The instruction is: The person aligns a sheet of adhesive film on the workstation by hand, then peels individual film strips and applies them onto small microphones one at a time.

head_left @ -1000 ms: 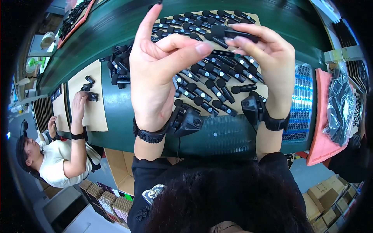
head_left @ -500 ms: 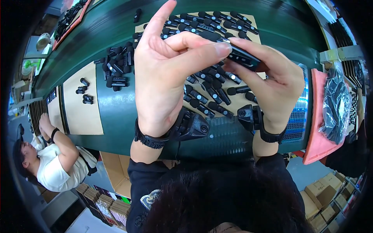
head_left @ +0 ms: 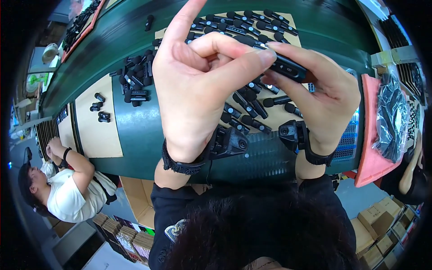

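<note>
Both hands are raised above the table, gripping one small black wireless microphone (head_left: 288, 69) with a foam tip. My left hand (head_left: 191, 94) pinches its foam end between thumb and fingers, its index finger pointing up and away. My right hand (head_left: 328, 94) holds the other end between thumb and fingers, and small light markings show on the body. Beneath them lie several similar microphones (head_left: 245, 103) on a cardboard sheet (head_left: 275, 118), partly hidden by my hands. Left of my left hand is a heap of more black microphones (head_left: 135, 76).
Another cardboard sheet (head_left: 99, 139) with a few small microphones lies left on the green table (head_left: 139, 148). A clear plastic tray (head_left: 344, 148) and a pink foam tray (head_left: 366, 157) with a bagged black bundle are at right. People work at both sides.
My right hand and its end of the microphone have shifted slightly right. My left hand keeps its pinch. At the far right, another person's arm has come further into view.
</note>
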